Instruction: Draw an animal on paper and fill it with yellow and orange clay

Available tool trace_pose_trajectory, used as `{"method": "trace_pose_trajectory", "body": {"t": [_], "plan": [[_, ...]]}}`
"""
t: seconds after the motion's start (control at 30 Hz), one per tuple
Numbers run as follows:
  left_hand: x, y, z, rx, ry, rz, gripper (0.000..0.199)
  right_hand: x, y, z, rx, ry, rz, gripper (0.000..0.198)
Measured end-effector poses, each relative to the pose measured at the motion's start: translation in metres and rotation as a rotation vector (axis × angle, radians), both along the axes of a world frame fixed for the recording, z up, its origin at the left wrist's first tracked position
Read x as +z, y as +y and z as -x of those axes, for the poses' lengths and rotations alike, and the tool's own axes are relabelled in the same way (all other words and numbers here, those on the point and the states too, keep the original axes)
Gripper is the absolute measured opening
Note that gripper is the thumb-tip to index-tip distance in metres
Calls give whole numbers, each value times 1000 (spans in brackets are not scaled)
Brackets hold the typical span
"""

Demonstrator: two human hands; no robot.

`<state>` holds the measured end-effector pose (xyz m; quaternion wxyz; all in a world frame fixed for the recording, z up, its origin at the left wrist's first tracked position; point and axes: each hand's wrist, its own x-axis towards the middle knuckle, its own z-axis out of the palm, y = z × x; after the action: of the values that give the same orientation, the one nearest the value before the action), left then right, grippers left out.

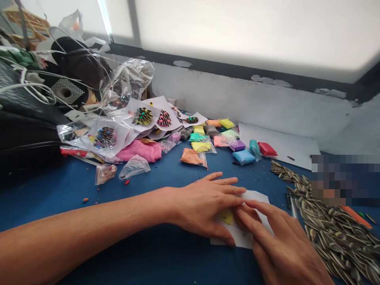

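Observation:
A small piece of white paper [244, 239] lies on the blue table under both hands. On it is a flattened yellow lump that looks like modelling clay [228, 216], partly covered by my hands. My left hand [204, 204] rests palm down across the paper's left side, fingers stretched and apart, thumb at the near edge. From the right, my right hand [279, 241] bends its fingers in beside the yellow lump, fingertips close to my left fingers. Its thumb and whatever its fingers pinch, if anything, are hidden.
Striped sunflower seeds [335, 233] form a pile at the right. Wrapped coloured clay packets, including a blue one [244, 157], sit behind my hands. Papers bearing seed clusters [144, 116], a pink cloth [141, 151] and plastic bags [135, 167] fill the back left. A white sheet [279, 143] lies by the wall.

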<state>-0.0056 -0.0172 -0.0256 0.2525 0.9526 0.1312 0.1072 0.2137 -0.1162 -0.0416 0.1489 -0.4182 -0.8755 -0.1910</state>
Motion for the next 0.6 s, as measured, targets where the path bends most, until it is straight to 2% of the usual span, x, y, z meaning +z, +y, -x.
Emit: {"method": "trace_pose_trajectory", "body": {"t": [0.13, 0.27, 0.6], "plan": [[0, 0, 1, -20, 11, 3, 62, 4, -2, -3, 21, 55, 1, 46], [-1, -1, 1, 15, 54, 3, 73, 6, -7, -6, 12, 103, -17, 45], [0, -1, 2, -32, 75, -35, 68, -3, -15, -3, 61, 7, -69, 44]]}}
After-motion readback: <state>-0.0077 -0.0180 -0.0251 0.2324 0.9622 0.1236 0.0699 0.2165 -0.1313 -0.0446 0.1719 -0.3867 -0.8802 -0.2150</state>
